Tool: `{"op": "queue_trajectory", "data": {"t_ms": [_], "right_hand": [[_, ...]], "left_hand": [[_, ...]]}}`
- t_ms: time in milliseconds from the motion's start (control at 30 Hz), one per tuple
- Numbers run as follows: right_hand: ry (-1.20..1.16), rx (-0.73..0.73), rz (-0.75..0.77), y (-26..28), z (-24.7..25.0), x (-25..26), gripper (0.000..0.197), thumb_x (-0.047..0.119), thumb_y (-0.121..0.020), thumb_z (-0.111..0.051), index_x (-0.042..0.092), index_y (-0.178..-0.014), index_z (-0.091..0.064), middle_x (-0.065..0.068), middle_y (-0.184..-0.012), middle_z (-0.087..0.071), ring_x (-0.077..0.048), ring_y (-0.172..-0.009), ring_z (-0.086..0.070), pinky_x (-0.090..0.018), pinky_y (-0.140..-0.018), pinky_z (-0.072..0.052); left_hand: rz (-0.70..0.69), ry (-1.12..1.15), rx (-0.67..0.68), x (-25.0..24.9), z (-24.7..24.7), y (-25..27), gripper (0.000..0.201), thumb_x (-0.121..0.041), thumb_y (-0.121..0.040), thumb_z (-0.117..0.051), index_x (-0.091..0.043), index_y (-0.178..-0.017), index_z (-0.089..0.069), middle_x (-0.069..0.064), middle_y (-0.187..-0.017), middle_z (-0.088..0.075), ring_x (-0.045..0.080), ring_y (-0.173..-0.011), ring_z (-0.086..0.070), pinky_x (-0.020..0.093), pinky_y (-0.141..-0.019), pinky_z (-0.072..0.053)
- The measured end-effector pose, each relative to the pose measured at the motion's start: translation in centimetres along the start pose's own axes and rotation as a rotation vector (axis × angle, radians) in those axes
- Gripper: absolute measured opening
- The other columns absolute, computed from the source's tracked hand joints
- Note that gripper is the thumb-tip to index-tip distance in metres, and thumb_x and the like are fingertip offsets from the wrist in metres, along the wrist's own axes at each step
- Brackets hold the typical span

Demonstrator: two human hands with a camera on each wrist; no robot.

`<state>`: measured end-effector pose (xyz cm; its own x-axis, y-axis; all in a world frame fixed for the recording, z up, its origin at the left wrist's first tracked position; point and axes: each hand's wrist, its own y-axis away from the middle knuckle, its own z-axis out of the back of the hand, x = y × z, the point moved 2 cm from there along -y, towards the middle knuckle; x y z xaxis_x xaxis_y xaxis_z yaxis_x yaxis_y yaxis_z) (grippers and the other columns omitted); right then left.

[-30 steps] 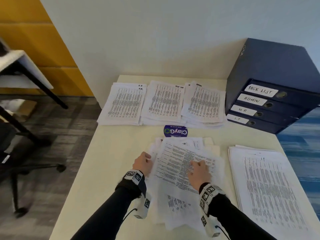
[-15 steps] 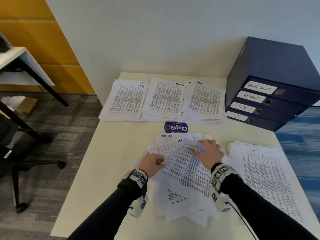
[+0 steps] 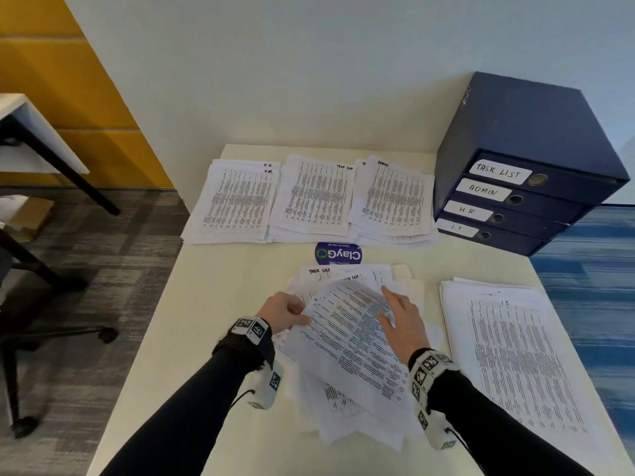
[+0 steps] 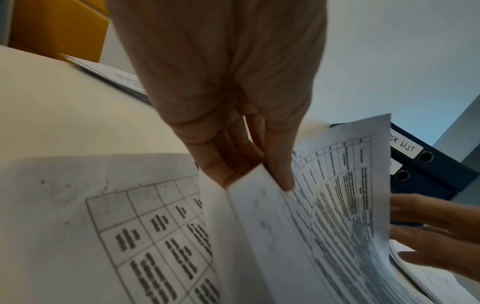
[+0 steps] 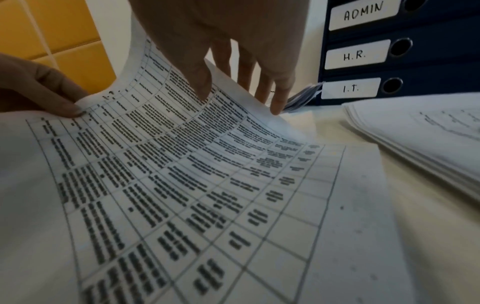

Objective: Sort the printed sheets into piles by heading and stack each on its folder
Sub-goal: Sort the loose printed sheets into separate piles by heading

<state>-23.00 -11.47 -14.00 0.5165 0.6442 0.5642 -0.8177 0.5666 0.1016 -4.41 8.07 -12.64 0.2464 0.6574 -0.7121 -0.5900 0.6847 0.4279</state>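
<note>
A loose heap of unsorted printed sheets lies on the table in front of me. My left hand pinches the left corner of the top sheet between thumb and fingers, seen close in the left wrist view. That sheet curls upward. My right hand holds straight, spread fingers at the sheet's right edge, thumb over the printed side. Sorted piles lie at the back: HR, Task List, Admin. The IT pile lies on the right.
A dark blue stack of folders labelled Task List, Admin, HR and IT stands at the back right. A blue ClayGo sticker sits between the heap and the back piles. An office chair base and another desk stand left.
The right hand slid forward from the middle of the heap to the top sheet's far right edge. The left hand took the sheet's left corner, and the sheet now curls up off the heap.
</note>
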Motion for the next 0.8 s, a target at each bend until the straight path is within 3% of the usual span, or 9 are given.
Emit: {"op": "queue_trajectory", "data": {"t_ms": [100, 167, 267, 433, 567, 667, 800], "right_hand": [[0.027, 0.001, -0.006, -0.3, -0.2, 0.2, 0.056, 0.027, -0.098, -0.044, 0.024, -0.149, -0.020, -0.003, -0.145, -0.034, -0.024, -0.125, -0.038, -0.038, -0.106, -0.035], [0.022, 0.031, -0.021, -0.5, -0.6, 0.2, 0.056, 0.028, -0.099, -0.042, 0.023, -0.150, -0.019, -0.004, -0.148, -0.030, -0.024, -0.131, -0.034, -0.039, -0.109, -0.032], [0.009, 0.170, -0.106, -0.4, -1.9, 0.0, 0.063, 0.032, -0.097, -0.047, 0.020, -0.150, -0.016, -0.007, -0.154, -0.019, -0.025, -0.142, -0.019, -0.040, -0.116, -0.021], [0.271, 0.283, -0.145, 0.5, -3.7, 0.1, 0.092, 0.054, -0.084, -0.058, 0.019, -0.151, -0.006, -0.010, -0.158, -0.002, -0.028, -0.145, -0.003, -0.041, -0.118, -0.012], [0.302, 0.327, -0.194, 0.3, -3.4, 0.8, 0.098, 0.059, -0.082, -0.058, 0.019, -0.151, -0.002, -0.010, -0.158, 0.005, -0.029, -0.145, -0.001, -0.044, -0.117, -0.012], [0.320, 0.327, -0.205, 0.2, -3.4, 1.1, 0.099, 0.061, -0.080, -0.059, 0.019, -0.151, -0.003, -0.010, -0.158, 0.004, -0.030, -0.145, -0.002, -0.045, -0.117, -0.013], [0.316, 0.325, -0.208, 0.3, -3.4, 1.3, 0.100, 0.061, -0.079, -0.059, 0.019, -0.151, -0.003, -0.010, -0.158, 0.003, -0.030, -0.145, -0.002, -0.045, -0.116, -0.013]], "left_hand": [[0.012, 0.025, -0.039, -0.2, 0.5, 0.0, 0.028, -0.019, -0.080, -0.075, -0.016, -0.107, -0.066, -0.006, -0.072, -0.059, 0.009, -0.063, -0.054, 0.022, -0.065, -0.042], [-0.004, -0.046, -0.063, -0.6, 0.6, 0.1, 0.035, -0.018, -0.082, -0.072, -0.022, -0.116, -0.064, -0.002, -0.084, -0.062, 0.012, -0.075, -0.056, 0.021, -0.074, -0.041], [-0.033, -0.179, -0.042, -0.9, -0.1, 0.1, 0.037, -0.015, -0.088, -0.063, -0.024, -0.124, -0.062, 0.003, -0.104, -0.065, 0.014, -0.086, -0.058, 0.022, -0.081, -0.043], [-0.082, -0.331, -0.020, -1.3, -1.7, 0.6, 0.040, -0.018, -0.097, -0.047, -0.019, -0.137, -0.049, 0.002, -0.130, -0.057, 0.021, -0.111, -0.057, 0.026, -0.095, -0.040], [-0.096, -0.512, 0.030, -1.5, -2.6, 0.9, 0.050, -0.023, -0.101, -0.038, -0.013, -0.148, -0.027, 0.011, -0.141, -0.044, 0.026, -0.126, -0.045, 0.031, -0.101, -0.034], [-0.088, -0.529, 0.058, -1.4, -2.9, 1.1, 0.057, -0.026, -0.101, -0.038, -0.010, -0.151, -0.015, 0.008, -0.155, -0.025, 0.025, -0.138, -0.031, 0.032, -0.111, -0.028], [-0.101, -0.561, 0.080, -1.2, -3.1, 1.7, 0.062, -0.029, -0.101, -0.038, -0.008, -0.151, -0.008, 0.008, -0.158, -0.016, 0.025, -0.140, -0.028, 0.032, -0.112, -0.028]]}}
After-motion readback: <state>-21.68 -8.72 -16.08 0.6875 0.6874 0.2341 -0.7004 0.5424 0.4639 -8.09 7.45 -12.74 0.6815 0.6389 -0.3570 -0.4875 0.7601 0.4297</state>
